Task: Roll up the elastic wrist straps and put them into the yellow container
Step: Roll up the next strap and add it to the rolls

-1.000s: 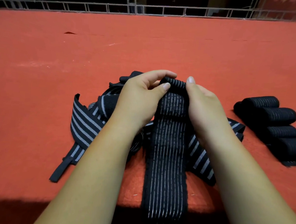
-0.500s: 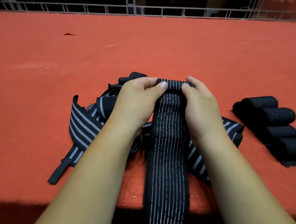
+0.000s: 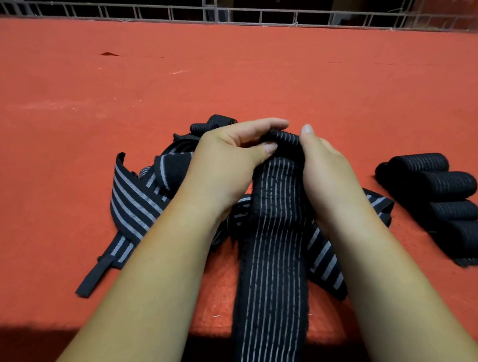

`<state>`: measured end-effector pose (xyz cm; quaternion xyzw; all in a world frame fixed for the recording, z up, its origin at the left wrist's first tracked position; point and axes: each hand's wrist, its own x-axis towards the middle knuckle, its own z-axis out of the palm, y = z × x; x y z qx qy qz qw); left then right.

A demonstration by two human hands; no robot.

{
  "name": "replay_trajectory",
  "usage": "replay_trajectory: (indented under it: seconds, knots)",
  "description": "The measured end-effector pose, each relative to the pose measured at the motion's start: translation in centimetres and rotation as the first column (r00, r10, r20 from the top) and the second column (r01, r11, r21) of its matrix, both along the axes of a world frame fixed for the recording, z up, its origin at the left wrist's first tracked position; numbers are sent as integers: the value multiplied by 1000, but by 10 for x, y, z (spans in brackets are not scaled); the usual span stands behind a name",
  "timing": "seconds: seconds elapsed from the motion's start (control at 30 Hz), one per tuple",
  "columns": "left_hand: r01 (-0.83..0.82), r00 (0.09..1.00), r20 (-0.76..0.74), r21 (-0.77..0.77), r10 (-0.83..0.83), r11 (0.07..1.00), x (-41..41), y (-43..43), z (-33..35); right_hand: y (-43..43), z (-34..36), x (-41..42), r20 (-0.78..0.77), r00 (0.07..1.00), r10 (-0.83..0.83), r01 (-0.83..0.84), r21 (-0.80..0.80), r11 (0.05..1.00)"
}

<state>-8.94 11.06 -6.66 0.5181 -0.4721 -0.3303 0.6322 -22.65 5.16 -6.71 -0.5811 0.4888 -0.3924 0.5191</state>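
Note:
A black elastic wrist strap (image 3: 276,257) with thin pale stripes runs from the table's near edge up to a small roll at its far end. My left hand (image 3: 227,163) and my right hand (image 3: 325,170) both pinch that roll from either side, fingers curled over it. Under and around the strap lies a loose heap of unrolled striped straps (image 3: 137,199). No yellow container is in view.
Several rolled black straps (image 3: 443,200) lie in a row at the right on the red table cloth (image 3: 239,82). A metal rail (image 3: 244,14) runs along the table's far edge. A strap tail (image 3: 92,278) points toward the near left.
The roll at the strap's far end has grown slightly as both hands turned it toward me. My fingers shifted over its top. The heap and the rolled straps stayed put.

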Motion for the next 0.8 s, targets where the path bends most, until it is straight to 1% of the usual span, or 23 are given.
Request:
replay_trajectory:
  seconds: [0.07,0.17,0.23,0.33,0.4,0.57,0.67,0.8]
  knots:
    - [-8,1000,-3,20,9,1000,2,-1,-2,-3,-2,0,69,997,-20,21,-3,1000]
    - [-25,998,-47,82,29,996,4,-1,-1,-3,-2,0,173,985,-21,24,-19,1000]
    - [-11,998,-57,122,18,992,2,0,2,-3,-2,1,204,979,-26,36,-45,998]
    - [20,1000,14,148,-22,989,-3,2,5,-2,-1,0,174,984,-44,68,-132,989]
    - [38,998,53,148,-46,988,-5,3,8,-1,-1,0,147,989,-29,57,-188,981]
    - [-42,986,164,113,23,993,-6,5,8,3,-3,-1,87,996,25,-1,-275,962]
    - [-86,987,143,88,73,992,-5,6,4,4,-1,0,43,997,61,-47,-273,961]
    - [-126,984,134,35,120,991,-6,5,1,4,1,6,-20,999,45,-49,-246,968]
